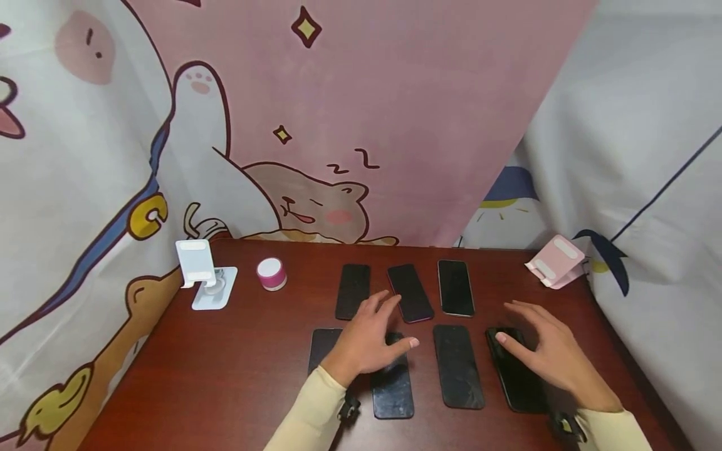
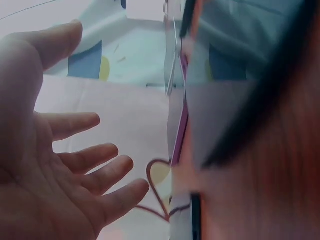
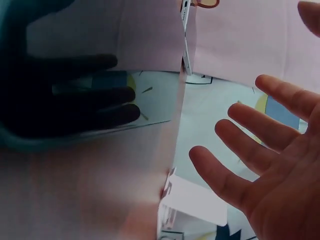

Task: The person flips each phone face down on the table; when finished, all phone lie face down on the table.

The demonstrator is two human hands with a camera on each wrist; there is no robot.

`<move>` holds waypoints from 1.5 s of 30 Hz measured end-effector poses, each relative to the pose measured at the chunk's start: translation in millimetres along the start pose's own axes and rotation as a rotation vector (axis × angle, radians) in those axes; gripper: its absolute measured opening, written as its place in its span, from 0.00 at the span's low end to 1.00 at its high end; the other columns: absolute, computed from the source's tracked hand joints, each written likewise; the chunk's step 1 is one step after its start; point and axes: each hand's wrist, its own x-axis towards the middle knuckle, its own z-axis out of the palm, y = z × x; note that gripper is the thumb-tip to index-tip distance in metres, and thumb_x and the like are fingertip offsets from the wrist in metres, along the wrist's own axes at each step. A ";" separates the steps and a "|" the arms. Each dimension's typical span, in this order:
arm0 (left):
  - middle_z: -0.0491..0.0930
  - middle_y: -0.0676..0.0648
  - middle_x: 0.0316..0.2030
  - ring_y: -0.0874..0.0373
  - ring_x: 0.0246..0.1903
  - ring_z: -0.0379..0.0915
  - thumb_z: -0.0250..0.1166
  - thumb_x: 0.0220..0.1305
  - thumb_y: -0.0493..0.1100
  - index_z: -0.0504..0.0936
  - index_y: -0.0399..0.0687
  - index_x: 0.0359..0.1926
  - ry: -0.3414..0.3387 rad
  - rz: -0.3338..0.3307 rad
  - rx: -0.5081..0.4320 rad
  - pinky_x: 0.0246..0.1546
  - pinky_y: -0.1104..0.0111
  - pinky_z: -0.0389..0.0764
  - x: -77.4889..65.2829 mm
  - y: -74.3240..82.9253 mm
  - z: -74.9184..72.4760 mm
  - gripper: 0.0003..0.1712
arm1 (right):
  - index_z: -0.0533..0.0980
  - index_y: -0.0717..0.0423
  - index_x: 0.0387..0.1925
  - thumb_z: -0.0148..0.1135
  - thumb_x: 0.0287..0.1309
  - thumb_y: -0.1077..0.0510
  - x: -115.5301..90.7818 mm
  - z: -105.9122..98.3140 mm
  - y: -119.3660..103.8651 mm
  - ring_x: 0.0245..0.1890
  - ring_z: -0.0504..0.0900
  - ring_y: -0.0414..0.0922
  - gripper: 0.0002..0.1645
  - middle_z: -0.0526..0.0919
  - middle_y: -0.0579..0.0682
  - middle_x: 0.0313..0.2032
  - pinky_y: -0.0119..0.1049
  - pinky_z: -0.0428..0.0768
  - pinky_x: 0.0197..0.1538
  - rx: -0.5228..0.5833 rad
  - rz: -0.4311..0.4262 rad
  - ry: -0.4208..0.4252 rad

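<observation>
My left hand (image 1: 369, 341) hovers with spread fingers over a dark phone (image 1: 393, 391) and partly hides another phone (image 1: 324, 344) to its left. In the left wrist view its fingers (image 2: 107, 205) are loosely extended and hold nothing. The right hand (image 1: 555, 354) is above the rightmost black phone (image 1: 519, 382), its thumb overlapping that phone in the head view. Seen from the right wrist, the fingers (image 3: 250, 135) are spread and the hand is reflected in a glossy phone screen (image 3: 150, 100). Between the hands lies a scuffed dark phone (image 1: 459, 368).
Behind lie three more phones: a black one (image 1: 353, 291), a purple-edged one (image 1: 410, 293) and a silver-edged one (image 1: 455, 287). A white phone stand (image 1: 197, 266) and a pink-and-white round jar (image 1: 272, 274) stand back left; a pink stand (image 1: 557, 260) is back right. Printed cloth borders the reddish-brown table (image 1: 225, 376).
</observation>
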 end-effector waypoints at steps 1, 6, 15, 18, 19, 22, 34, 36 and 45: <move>0.60 0.45 0.81 0.46 0.77 0.63 0.62 0.68 0.75 0.60 0.60 0.83 -0.004 0.007 -0.013 0.67 0.44 0.78 1.0 2.8 2.6 0.51 | 0.75 0.55 0.68 0.78 0.59 0.41 -2.5 -0.2 0.9 0.64 0.77 0.66 0.42 0.77 0.64 0.67 0.71 0.75 0.55 -0.004 0.006 0.011; 0.64 0.46 0.78 0.48 0.75 0.66 0.62 0.71 0.72 0.64 0.58 0.81 -0.021 0.032 -0.093 0.70 0.47 0.77 4.1 17.7 14.5 0.46 | 0.76 0.57 0.68 0.77 0.61 0.43 -13.9 -3.3 7.0 0.63 0.78 0.66 0.40 0.79 0.65 0.64 0.71 0.76 0.53 -0.003 0.066 0.005; 0.73 0.52 0.68 0.58 0.65 0.74 0.61 0.75 0.66 0.69 0.59 0.77 -0.027 0.084 -0.149 0.64 0.59 0.82 7.3 48.6 43.1 0.37 | 0.73 0.60 0.70 0.69 0.69 0.40 -25.9 -10.1 19.6 0.64 0.74 0.70 0.39 0.77 0.69 0.66 0.71 0.75 0.55 0.071 0.214 -0.107; 0.76 0.53 0.65 0.62 0.60 0.77 0.61 0.75 0.64 0.71 0.60 0.76 -0.026 0.104 -0.182 0.58 0.66 0.83 10.2 60.1 54.8 0.34 | 0.71 0.61 0.72 0.66 0.71 0.38 -28.4 -13.9 22.8 0.66 0.73 0.71 0.41 0.75 0.70 0.68 0.71 0.74 0.55 0.094 0.275 -0.146; 0.76 0.53 0.64 0.63 0.58 0.77 0.61 0.75 0.63 0.72 0.59 0.75 -0.030 0.110 -0.197 0.56 0.68 0.83 11.1 63.5 58.8 0.33 | 0.70 0.61 0.72 0.64 0.72 0.37 -29.0 -15.1 23.7 0.66 0.73 0.72 0.42 0.74 0.71 0.68 0.71 0.74 0.56 0.103 0.288 -0.159; 0.78 0.53 0.62 0.68 0.55 0.79 0.63 0.75 0.59 0.74 0.57 0.73 -0.042 0.124 -0.241 0.51 0.76 0.81 13.4 73.9 71.2 0.31 | 0.70 0.61 0.73 0.62 0.73 0.37 -30.7 -17.7 26.2 0.64 0.76 0.72 0.41 0.75 0.71 0.68 0.67 0.78 0.55 0.114 0.302 -0.184; 0.82 0.55 0.57 0.75 0.41 0.83 0.69 0.71 0.52 0.74 0.56 0.70 -0.273 -0.091 -0.624 0.41 0.76 0.82 24.4 119.1 104.3 0.30 | 0.61 0.63 0.78 0.54 0.77 0.34 -41.5 -19.6 35.7 0.60 0.82 0.60 0.46 0.66 0.74 0.74 0.39 0.90 0.43 0.317 0.470 -0.325; 0.83 0.55 0.59 0.74 0.42 0.83 0.70 0.71 0.51 0.75 0.58 0.69 -0.291 -0.137 -0.648 0.42 0.74 0.83 25.5 122.6 107.4 0.29 | 0.59 0.64 0.78 0.53 0.78 0.34 -43.8 -18.2 37.4 0.61 0.81 0.54 0.47 0.63 0.75 0.75 0.39 0.90 0.45 0.358 0.501 -0.334; 0.82 0.47 0.64 0.60 0.52 0.86 0.71 0.70 0.44 0.75 0.52 0.70 -0.314 -0.276 -0.882 0.50 0.65 0.87 32.3 130.1 114.4 0.30 | 0.54 0.64 0.82 0.51 0.80 0.37 -53.8 -15.7 41.5 0.48 0.75 0.17 0.47 0.54 0.72 0.80 0.43 0.90 0.52 0.605 0.612 -0.394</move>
